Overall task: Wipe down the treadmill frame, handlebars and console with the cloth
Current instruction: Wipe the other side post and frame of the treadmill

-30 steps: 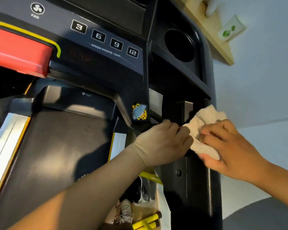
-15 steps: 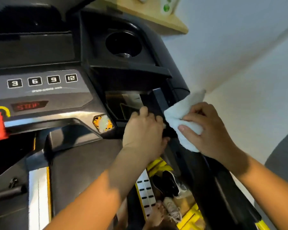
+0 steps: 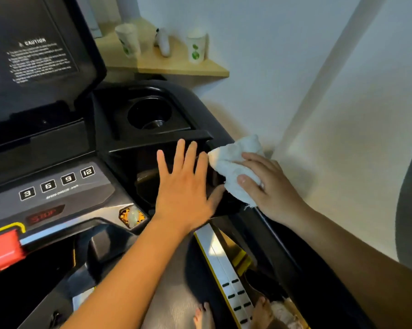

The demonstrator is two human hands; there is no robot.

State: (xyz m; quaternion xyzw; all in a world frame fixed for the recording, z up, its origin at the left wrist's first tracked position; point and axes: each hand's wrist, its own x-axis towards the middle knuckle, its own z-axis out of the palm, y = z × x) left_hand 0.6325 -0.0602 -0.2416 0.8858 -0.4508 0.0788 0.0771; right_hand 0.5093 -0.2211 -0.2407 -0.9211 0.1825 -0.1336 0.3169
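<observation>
A black treadmill console (image 3: 65, 186) is filling the left of the view, its dark screen (image 3: 34, 55) tilting up above a row of speed buttons (image 3: 58, 182) and a red stop key (image 3: 3, 248) sitting at the lower left edge. A round cup holder (image 3: 149, 113) is sitting in the console's right wing. Behind it a wooden shelf (image 3: 176, 67) is carrying two paper cups (image 3: 195, 49) against a pale wall (image 3: 342, 115). The left hand (image 3: 183, 186) is reaching forward with the palm down over the tray pocket below the cup holder, fingers straight and spread wide and holding nothing; it is probably resting on the plastic, though contact is hard to judge. Its thumb is stretching right, towards the cloth (image 3: 233, 167). The right hand (image 3: 271, 186) is coming in from the lower right and holding the white cloth down on the console's right corner, where the black handlebar (image 3: 283, 245) is starting, with the fingers bending over the far side of the wad and the thumb lying on the near side. The cloth is bunched, its long axis running roughly along the handlebar from far to near, with one corner pointing left, just beside the left hand's fingertips. Below, a silver side rail (image 3: 221, 262) is running beside the belt.
</observation>
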